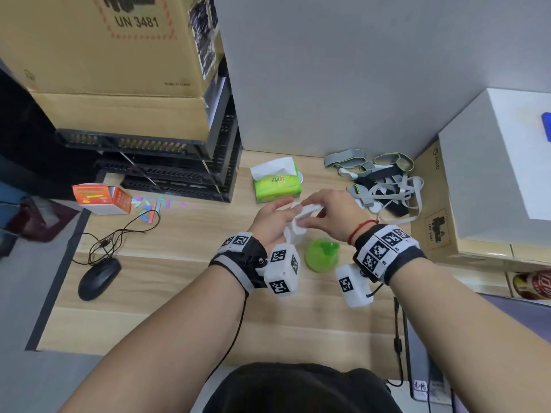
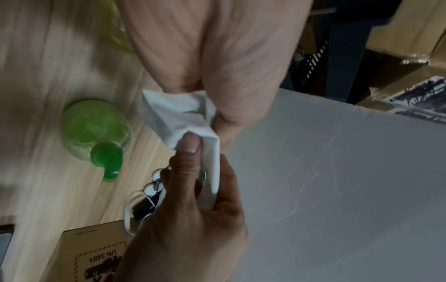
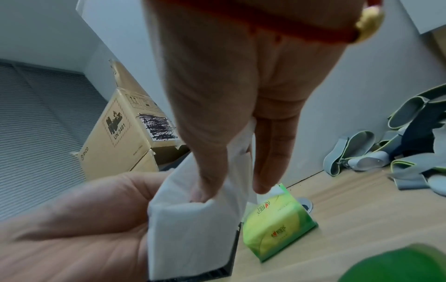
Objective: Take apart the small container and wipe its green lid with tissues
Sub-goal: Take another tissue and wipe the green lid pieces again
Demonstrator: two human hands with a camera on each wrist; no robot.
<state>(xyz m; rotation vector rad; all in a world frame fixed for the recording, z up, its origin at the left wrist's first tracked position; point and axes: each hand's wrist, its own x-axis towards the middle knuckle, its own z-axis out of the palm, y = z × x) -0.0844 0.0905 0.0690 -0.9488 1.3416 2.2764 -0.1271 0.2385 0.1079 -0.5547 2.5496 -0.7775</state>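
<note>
The small container (image 1: 320, 254) stands on the wooden table between my wrists; its green spouted lid (image 2: 94, 124) sits on a clear body. Above and behind it both hands hold one folded white tissue (image 1: 301, 217). My left hand (image 1: 272, 216) grips the tissue's lower part (image 2: 176, 114) against the palm. My right hand (image 1: 316, 213) pinches its upper edge (image 3: 193, 215) between thumb and fingers. Neither hand touches the container. In the right wrist view only a blurred green edge of the lid (image 3: 398, 267) shows at the bottom right.
A green tissue pack (image 1: 275, 183) with a sheet sticking out lies just beyond the hands. Grey straps (image 1: 384, 183) are piled at the back right, beside a white box (image 1: 492, 162). To the left are a black mouse (image 1: 98, 278), an orange box (image 1: 101, 199) and stacked cardboard boxes (image 1: 119, 55).
</note>
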